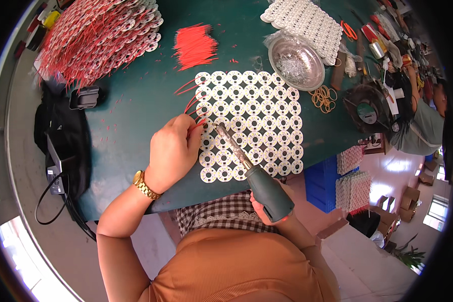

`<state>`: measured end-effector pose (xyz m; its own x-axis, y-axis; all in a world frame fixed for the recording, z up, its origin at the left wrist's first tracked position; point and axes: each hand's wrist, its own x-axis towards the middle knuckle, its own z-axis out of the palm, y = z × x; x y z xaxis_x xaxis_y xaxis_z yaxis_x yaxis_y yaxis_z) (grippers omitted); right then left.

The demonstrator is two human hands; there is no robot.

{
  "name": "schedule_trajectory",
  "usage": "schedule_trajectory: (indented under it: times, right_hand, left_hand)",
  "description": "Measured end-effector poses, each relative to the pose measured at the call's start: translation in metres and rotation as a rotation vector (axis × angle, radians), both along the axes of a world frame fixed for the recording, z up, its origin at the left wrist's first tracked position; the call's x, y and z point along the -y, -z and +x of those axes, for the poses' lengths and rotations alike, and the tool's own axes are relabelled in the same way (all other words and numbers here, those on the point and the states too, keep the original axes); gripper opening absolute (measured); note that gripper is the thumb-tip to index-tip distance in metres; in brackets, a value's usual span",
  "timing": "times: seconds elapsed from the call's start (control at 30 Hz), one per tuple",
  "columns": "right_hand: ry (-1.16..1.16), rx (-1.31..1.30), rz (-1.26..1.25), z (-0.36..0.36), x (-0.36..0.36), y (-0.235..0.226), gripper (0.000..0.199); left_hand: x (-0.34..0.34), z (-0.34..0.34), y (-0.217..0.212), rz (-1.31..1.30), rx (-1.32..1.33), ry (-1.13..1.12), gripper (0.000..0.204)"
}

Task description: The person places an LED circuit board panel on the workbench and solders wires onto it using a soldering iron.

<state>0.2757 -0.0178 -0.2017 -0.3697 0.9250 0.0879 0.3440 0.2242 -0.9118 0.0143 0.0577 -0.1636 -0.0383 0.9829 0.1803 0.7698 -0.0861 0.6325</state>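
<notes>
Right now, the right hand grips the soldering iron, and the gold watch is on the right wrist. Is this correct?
One detail is wrong: in the head view, the gold watch is on the left wrist, not the right. The right hand does grip the soldering iron.

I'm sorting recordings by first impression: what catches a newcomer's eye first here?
Probably the grid of white ring-shaped boards mid-picture on the green table, with the soldering iron in the right hand angled over it. Next, the heap of red-wired boards at the upper left and the red wire bundle to its right.
</notes>
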Motion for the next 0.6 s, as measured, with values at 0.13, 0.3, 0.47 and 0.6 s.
schedule_trajectory:
  times: [0.13, 0.3, 0.47, 0.6]
  right_hand:
    - [-0.082, 0.096, 0.164, 0.000, -0.012, -0.008, 0.043]
    - [-0.063, 0.078, 0.104, 0.000, -0.008, -0.006, 0.043]
    - [-0.083, 0.099, 0.269, -0.002, -0.013, -0.009, 0.043]
    - [-0.044, -0.062, -0.068, 0.001, -0.006, -0.002, 0.043]
  left_hand:
    - [-0.001, 0.000, 0.001, -0.006, 0.000, -0.008, 0.012]
    - [0.001, 0.001, 0.000, -0.030, 0.001, -0.011, 0.013]
    - [0.001, 0.002, 0.000, -0.023, -0.008, -0.019, 0.012]
    - [0.000, 0.002, 0.003, -0.019, -0.013, -0.021, 0.011]
